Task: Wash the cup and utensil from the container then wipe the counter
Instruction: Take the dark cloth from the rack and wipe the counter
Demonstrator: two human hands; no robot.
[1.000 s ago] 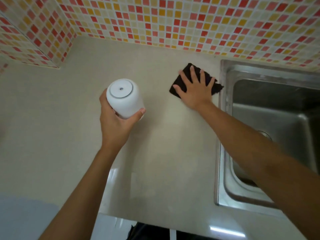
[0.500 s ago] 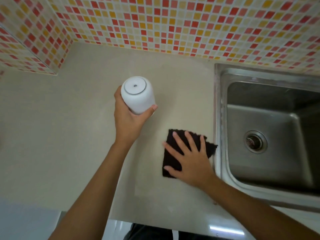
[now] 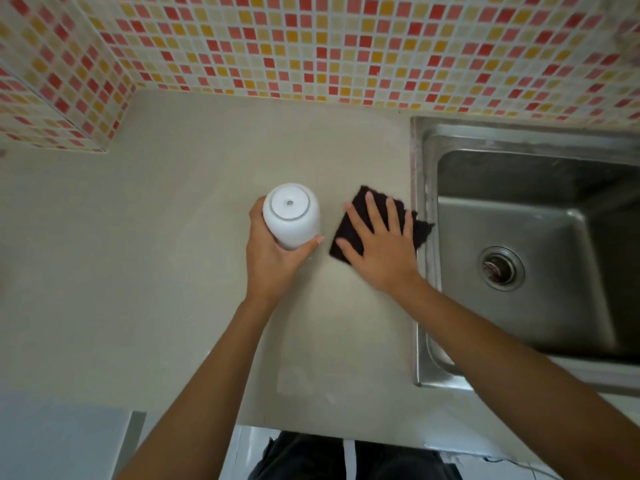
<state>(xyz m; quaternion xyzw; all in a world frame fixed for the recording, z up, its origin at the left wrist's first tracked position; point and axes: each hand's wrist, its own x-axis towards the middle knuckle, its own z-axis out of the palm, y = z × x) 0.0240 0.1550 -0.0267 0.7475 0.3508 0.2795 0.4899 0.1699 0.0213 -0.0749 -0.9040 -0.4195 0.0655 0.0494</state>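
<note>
A white cup is held upside down above the beige counter, its base facing the camera. My left hand grips it around the side, thumb on the right. A dark cloth lies flat on the counter just left of the sink. My right hand presses on the cloth with fingers straight and spread. No utensil or container is in view.
A steel sink with a round drain fills the right side; its rim borders the cloth. A mosaic tile wall runs along the back and the left corner. The counter's front edge is near my body.
My right hand slid the cloth toward me from the back near the sink, then pushed it back up a little. My left hand kept the cup raised and shifted slightly right.
</note>
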